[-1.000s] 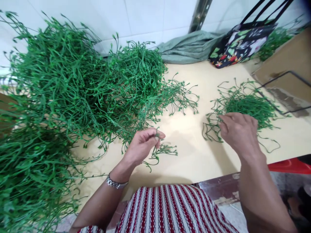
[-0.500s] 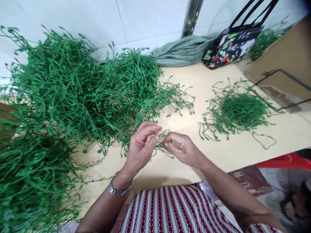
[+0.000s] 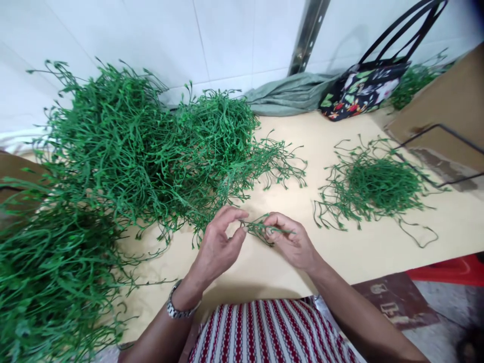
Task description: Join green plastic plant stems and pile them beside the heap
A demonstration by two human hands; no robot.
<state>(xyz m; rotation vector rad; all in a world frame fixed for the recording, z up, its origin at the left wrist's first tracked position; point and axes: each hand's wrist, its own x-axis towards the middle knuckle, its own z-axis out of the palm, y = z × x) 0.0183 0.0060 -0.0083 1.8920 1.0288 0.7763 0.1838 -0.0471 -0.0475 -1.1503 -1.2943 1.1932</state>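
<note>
- Striped shirt (image 3: 257,333), red and white, at my nearest edge of view.
- Left hand (image 3: 219,244), metal-banded watch (image 3: 177,305) at the wrist: fingers curved, thumb and forefinger parted around the stem ends; I cannot tell whether they touch.
- Right hand (image 3: 293,244): thumb and forefinger pinching the stems, some poking past the fingers.
- Small bunch of green stems (image 3: 257,228), between both hands, above the pale table (image 3: 370,247).
- Leafy heap (image 3: 49,282), at my left.
- Loose pile (image 3: 383,184), beyond the right hand.
- Large heap (image 3: 124,136), back left, against the tiled wall (image 3: 151,35).
- Floral bag (image 3: 365,91), back right, beside grey-green cloth (image 3: 291,96).
</note>
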